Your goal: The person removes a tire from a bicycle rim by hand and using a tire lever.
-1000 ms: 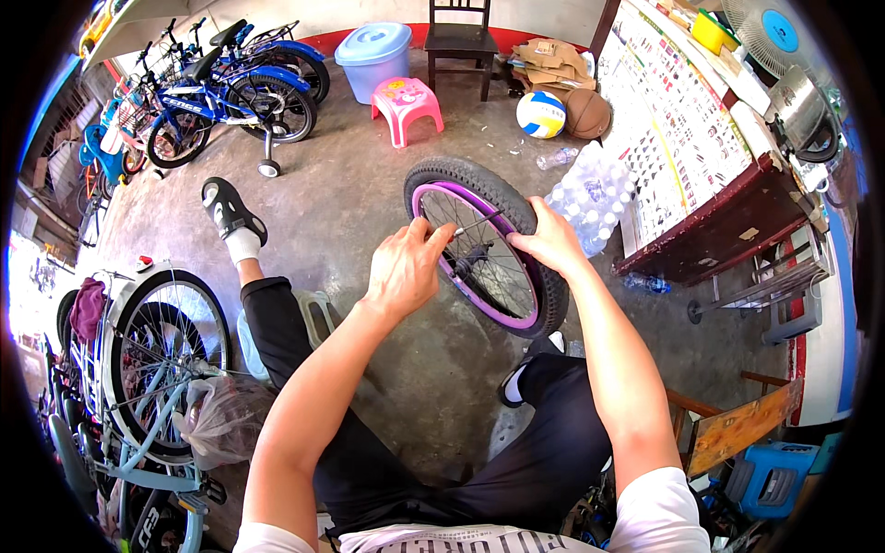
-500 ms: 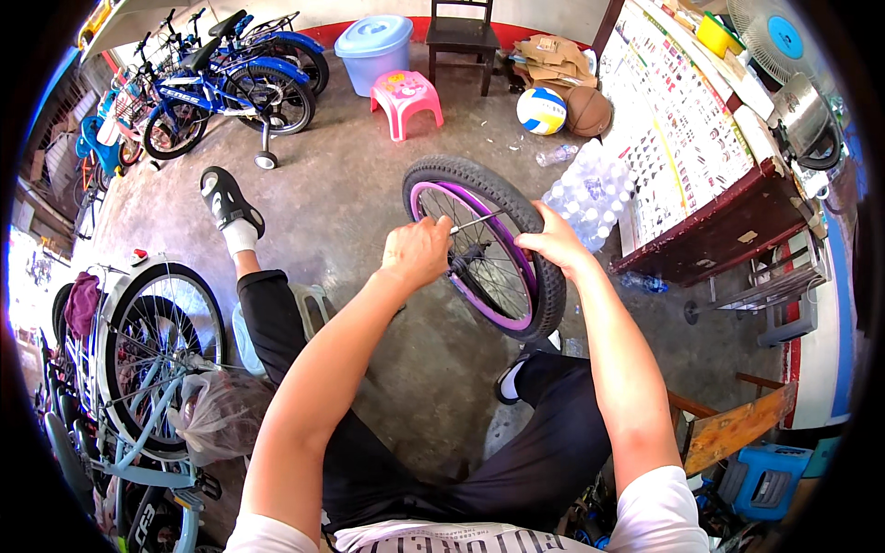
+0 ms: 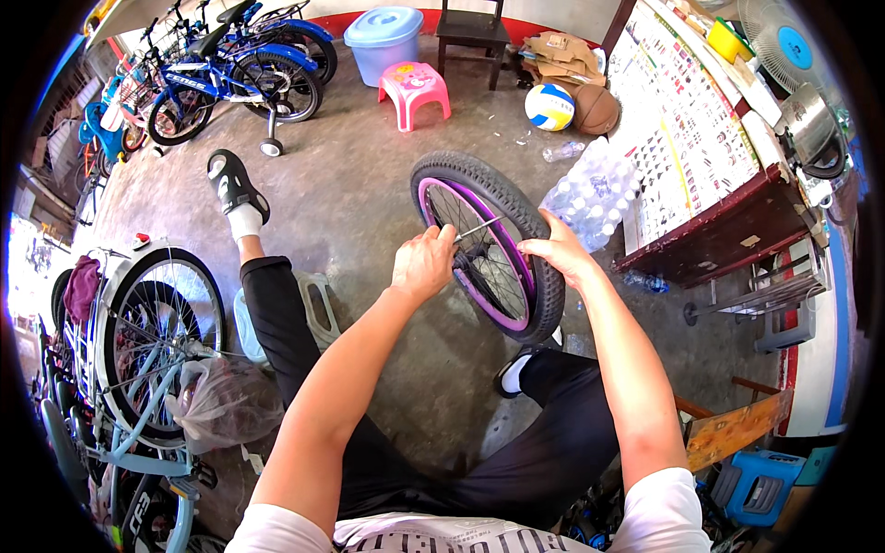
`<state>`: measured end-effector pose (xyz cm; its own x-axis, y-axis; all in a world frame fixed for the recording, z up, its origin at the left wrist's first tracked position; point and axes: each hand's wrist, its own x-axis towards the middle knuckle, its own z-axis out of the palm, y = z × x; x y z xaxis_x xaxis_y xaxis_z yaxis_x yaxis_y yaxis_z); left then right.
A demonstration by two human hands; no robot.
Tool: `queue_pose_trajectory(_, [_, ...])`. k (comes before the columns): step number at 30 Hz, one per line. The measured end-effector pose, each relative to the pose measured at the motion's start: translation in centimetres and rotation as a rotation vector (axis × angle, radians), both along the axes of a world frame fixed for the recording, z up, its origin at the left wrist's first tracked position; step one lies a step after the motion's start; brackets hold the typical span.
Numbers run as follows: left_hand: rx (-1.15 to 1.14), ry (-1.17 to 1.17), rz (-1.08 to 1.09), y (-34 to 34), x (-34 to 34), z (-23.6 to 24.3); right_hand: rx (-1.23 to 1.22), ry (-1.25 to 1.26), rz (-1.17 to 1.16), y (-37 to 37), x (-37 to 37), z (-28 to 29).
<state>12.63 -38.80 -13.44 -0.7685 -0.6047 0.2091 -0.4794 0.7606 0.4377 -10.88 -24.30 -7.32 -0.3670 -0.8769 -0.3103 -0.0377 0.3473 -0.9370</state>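
A bicycle wheel [image 3: 544,230] with a knobbly black tyre and a purple rim stands tilted between my knees. My right hand [image 3: 564,252] is closed on the tyre's right side, its thumb pressing by the rim. My left hand [image 3: 425,264] is closed around the end of a thin metal rod [image 3: 481,229], which reaches across the spokes to the inner side of the rim and tyre. The rod's handle end is hidden in my fist. Whether its tip is wedged under the tyre cannot be made out.
Parked bicycles [image 3: 230,81] stand back left, and an upturned light-blue bicycle [image 3: 152,396] is close on the left. Shrink-wrapped bottles [image 3: 590,198] and a dark red cabinet [image 3: 710,235] are on the right. A pink stool [image 3: 413,88] and two balls [image 3: 550,107] stand at the back.
My left hand has shifted slightly down and right with the rod. My right hand stays on the tyre, and the view has moved slightly.
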Motion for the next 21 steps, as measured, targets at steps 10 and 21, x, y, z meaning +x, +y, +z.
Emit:
queue_pose_trajectory(10, [-0.061,-0.334,-0.125,-1.7,1.1,7.6,0.034,-0.047,-0.041,0.2,0.6,-0.1])
queue_pose_trajectory(21, [-0.055,-0.109,0.114,0.2,-0.7,3.0,-0.001,-0.084,-0.073,0.2,1.0,-1.0])
